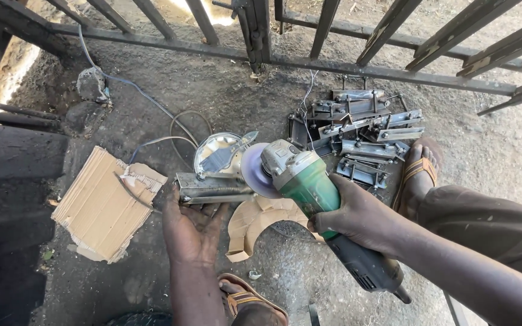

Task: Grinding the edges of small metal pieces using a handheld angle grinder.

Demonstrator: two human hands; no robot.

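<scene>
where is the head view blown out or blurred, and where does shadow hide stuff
Head view: sunlight blows out the ground behind the gate bars at top centre; the grinder's disc is smeared while the green grinder and both hands, left hand and right hand, look sharp; the far left edge sinks into dark shadow.

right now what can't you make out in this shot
- Head view: the angle grinder disc is blurred, so its surface and edge are unreadable.
- The right hand covers the grinder's middle, hiding any switch.
- The left hand hides the near underside of the metal piece.
- The pile of metal brackets overlaps; a count is impossible.
- The grinder's cord leaves at the bottom, behind the forearm.
</scene>
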